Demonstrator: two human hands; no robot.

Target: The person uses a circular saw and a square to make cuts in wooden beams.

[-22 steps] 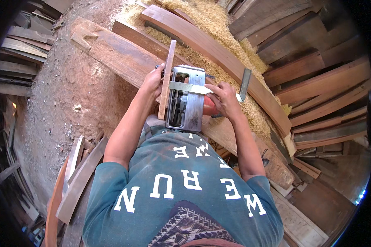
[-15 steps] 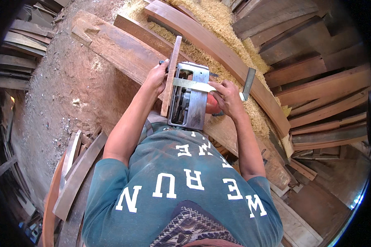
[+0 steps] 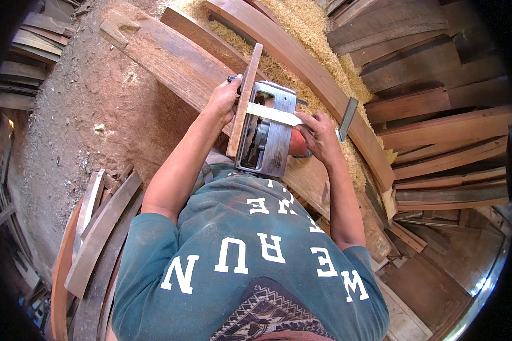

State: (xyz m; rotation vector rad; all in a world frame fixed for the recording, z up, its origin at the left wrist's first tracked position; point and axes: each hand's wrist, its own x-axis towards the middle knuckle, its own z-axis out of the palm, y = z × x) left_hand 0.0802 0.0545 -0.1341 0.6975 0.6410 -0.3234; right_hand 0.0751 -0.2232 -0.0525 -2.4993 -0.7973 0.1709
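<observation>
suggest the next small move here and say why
Probably nudge the metal square snug to the wooden strip: the right hand pinches it across the silver base plate, its end reaches the strip but firm contact is hard to tell, and the left hand is at the strip's other side.

Saw and square crowd the space between a person's hands in a timber workshop.
The saw [image 3: 284, 139] and wooden strip [image 3: 246, 108] bar passage between left hand [image 3: 224, 101] and right hand [image 3: 321, 136]; the metal square [image 3: 281, 117] spans them. Open room lies left, above the dirt floor [image 3: 111, 122].
</observation>
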